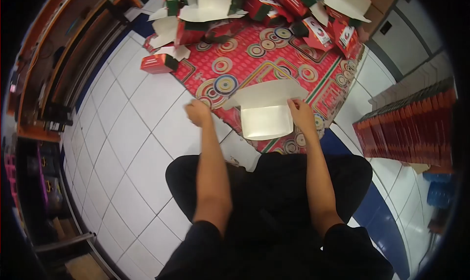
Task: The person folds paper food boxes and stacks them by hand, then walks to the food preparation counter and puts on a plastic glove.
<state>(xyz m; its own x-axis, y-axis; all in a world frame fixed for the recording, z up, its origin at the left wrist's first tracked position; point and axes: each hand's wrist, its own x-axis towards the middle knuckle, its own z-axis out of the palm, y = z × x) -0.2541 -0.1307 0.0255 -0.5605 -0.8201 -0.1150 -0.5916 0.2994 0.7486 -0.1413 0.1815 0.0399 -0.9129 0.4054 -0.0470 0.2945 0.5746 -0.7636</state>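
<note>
An unfolded cardboard box [267,120] with a pale inside lies open in front of my knees, on a red patterned sheet [254,40]. Its wide lid flap stands up on the far side. At the right edge of the box, my right hand [301,115] pinches the side of the carton. My left hand [198,112] is off to the left, apart from the box and above the white tiles, with its fingers curled in. What those fingers hold, if anything, is hidden.
Several red and green boxes [191,31] with open white flaps are heaped at the far end of the sheet. A stack of flat red cartons [406,126] stands on the right. Shelves [61,60] line the left side, and grey cabinets [404,33] stand at the upper right.
</note>
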